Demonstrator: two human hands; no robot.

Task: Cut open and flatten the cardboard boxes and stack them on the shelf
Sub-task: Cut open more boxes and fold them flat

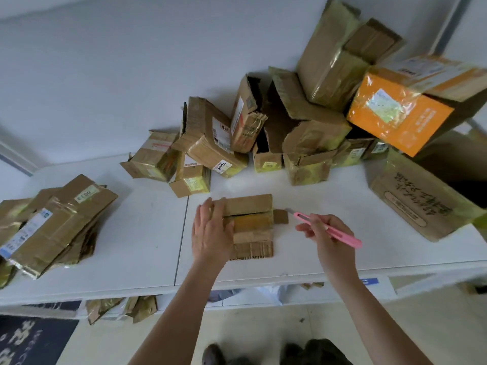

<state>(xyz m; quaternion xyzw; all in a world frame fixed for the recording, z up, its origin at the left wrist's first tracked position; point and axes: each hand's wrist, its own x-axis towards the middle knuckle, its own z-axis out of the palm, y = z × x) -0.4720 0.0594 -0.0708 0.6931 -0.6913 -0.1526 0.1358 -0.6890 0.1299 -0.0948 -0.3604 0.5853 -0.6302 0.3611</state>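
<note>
Head view looks down on a white bench (147, 233) with the work split into three groups. At the left edge sits a pile of flattened boxes (50, 227), taped and labelled, lying one on another; these I judge as done with cutting, though they rest on the bench and not on any shelf I can identify. Along the far right a heap of uncut boxes (303, 114) leans against the wall, among them an orange box (395, 114) and a large printed carton (416, 198) at the right. That heap is clearly bigger than the flat pile, so I judge the job well short of halfway.

Between them, near the front edge, lies the small cardboard box (250, 225) in hand now. My left hand (212, 230) lies on its left part with fingers straight and spread, pressing it down. My right hand (326, 238) pinches a pink box cutter (326, 229) like a pen, its blade tip just beside the box's right end, apart from the flap there. A dark slit runs across the top face, so the seam looks already opened; flattening and stacking this one are left to do.

Under the bench, more scraps of cardboard (123, 309) show on a lower level.
</note>
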